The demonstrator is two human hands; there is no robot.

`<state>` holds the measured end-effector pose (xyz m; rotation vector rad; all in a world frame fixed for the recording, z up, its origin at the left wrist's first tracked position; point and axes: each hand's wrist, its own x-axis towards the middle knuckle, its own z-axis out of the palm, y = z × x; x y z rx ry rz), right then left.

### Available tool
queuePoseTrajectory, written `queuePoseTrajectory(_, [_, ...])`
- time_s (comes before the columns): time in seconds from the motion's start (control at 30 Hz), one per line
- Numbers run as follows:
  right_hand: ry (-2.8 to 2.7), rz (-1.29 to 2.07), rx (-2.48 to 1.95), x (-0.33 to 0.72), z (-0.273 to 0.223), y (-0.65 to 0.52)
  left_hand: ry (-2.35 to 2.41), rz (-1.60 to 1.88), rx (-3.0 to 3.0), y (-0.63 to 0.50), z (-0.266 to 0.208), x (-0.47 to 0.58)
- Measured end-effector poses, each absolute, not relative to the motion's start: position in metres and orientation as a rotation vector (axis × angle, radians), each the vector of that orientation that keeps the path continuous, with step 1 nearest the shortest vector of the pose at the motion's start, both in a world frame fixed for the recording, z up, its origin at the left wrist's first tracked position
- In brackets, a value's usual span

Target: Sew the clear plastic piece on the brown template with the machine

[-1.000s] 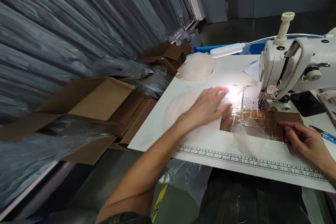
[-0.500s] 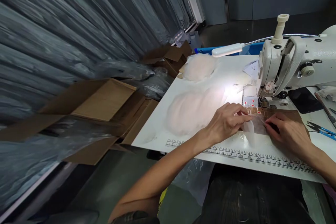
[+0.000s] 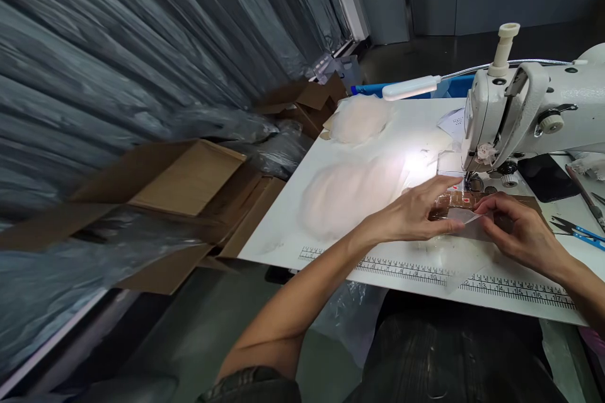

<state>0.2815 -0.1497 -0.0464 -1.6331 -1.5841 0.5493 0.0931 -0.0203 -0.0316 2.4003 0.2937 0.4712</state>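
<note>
A sheer whitish piece of fabric point(image 3: 475, 231) lies in front of the sewing machine point(image 3: 494, 116), partly over a brown strip on the machine bed. My left hand point(image 3: 418, 209) rests left of the needle area. Its index finger stretches toward the presser foot point(image 3: 467, 181), the thumb stands apart from it, and the thumb tip touches the fabric's folded edge. On the other side, my right hand point(image 3: 527, 236) pinches the fabric between thumb and fingers. Part of the fabric is hidden under the hands. Small red marks show near the presser foot.
Soft pale-pink piles point(image 3: 354, 198) lie on the white table point(image 3: 278, 242), left of my hands. Blue thread snips point(image 3: 581, 234) and a dark phone point(image 3: 548, 177) lie to the right. A lamp point(image 3: 411, 88) shines from behind. Open cardboard boxes point(image 3: 189, 182) stand beside the table.
My left hand's thumb and index finger have spread apart, with the index finger now nearer the presser foot. My right hand has shifted slightly up, and the fabric edge is folded over between the hands.
</note>
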Motion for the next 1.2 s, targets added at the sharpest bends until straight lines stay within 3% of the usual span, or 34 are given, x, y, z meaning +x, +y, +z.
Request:
queuePoseTrajectory(0.17, [-1.441,0.948,-1.533,0.281,-0.05,-0.162,0.267,0.193,2.265,-0.027,-0.031,0.106])
queuePoseTrajectory(0.33, [-1.319,1.385,-1.516,0.296,-0.051,-0.158,0.602,0.17,1.897,-0.015,-0.028,0.09])
queuePoseTrajectory(0.43, [-1.292,1.259,-1.658,0.306,-0.053,-0.142,0.853,0.205,1.989,-0.004,-0.032,0.081])
queuePoseTrajectory(0.63, [-1.341,0.623,-2.026,0.31,-0.059,-0.122,1.148,0.314,2.802,0.007,-0.038,0.078])
queuePoseTrajectory(0.77, [-1.327,0.563,-1.965,0.31,-0.065,-0.126,0.681,0.395,2.992,0.019,-0.033,0.086])
queuePoseTrajectory(0.93, [-1.326,0.566,-1.952,0.311,-0.071,-0.129,0.044,0.112,2.724,0.034,-0.033,0.109])
queuePoseTrajectory(1.2, [-1.397,0.544,-1.961,0.31,-0.07,-0.132,0.141,0.071,2.513,0.048,-0.058,0.127])
